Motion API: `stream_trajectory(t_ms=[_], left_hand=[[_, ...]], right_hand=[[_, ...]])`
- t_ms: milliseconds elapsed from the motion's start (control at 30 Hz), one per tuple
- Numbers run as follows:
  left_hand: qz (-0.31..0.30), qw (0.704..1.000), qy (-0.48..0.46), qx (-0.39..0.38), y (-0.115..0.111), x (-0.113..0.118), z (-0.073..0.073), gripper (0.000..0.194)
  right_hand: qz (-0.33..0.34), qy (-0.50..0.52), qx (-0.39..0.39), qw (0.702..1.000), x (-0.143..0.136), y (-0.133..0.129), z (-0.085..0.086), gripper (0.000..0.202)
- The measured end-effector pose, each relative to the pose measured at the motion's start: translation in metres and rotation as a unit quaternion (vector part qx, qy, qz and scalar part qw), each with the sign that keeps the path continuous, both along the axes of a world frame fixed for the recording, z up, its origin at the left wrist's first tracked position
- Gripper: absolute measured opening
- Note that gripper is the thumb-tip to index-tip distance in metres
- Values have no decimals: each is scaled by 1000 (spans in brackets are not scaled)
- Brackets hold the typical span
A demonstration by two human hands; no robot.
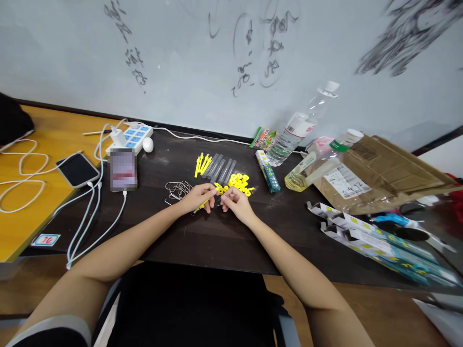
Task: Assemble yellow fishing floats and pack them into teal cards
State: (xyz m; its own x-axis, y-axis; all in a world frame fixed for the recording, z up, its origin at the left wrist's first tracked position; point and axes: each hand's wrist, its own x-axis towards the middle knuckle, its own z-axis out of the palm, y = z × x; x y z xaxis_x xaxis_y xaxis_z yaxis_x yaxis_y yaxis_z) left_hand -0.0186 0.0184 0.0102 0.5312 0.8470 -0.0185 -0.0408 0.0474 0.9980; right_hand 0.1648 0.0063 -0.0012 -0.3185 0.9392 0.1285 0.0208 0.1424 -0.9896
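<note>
Near the middle of the dark table, my left hand (201,197) is closed on a yellow piece with a thin metal part that points down and left. My right hand (235,201) pinches something small and thin, perhaps a wire hook, right beside it. Behind my hands lie several clear tubes (219,168) in a row, with yellow sticks (203,165) to their left. A pile of yellow rings (240,183) sits just behind my right hand. Metal hooks (178,191) lie in a tangle left of my left hand.
A phone (77,169), a blurred-screen device (123,169), cables and a power strip (137,137) are on the left. Rightward stand a green box (268,171), a water bottle (292,135), a tilted bottle (311,166), a brown parcel (387,168) and open cartons (376,241).
</note>
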Motion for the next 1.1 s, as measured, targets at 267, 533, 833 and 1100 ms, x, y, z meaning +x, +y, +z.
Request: stream_trajectory(t_ms=[267,533,833,1100], left_hand=[[-6,1000,-3,-12,-1,0,0,34],[-4,1000,5,-22,-2,0,2,42],[-20,996,-13,-88,-4,0,1,37],[-19,997,-21,-73,-4,-1,3,31]], right_hand=[[-1,4,0,1000,-1,0,1,37],[1,5,-1,1000,-1,-1,2,38],[8,6,5,1000,-1,0,-2,34],[6,5,4,1000,-1,-1,0,36]])
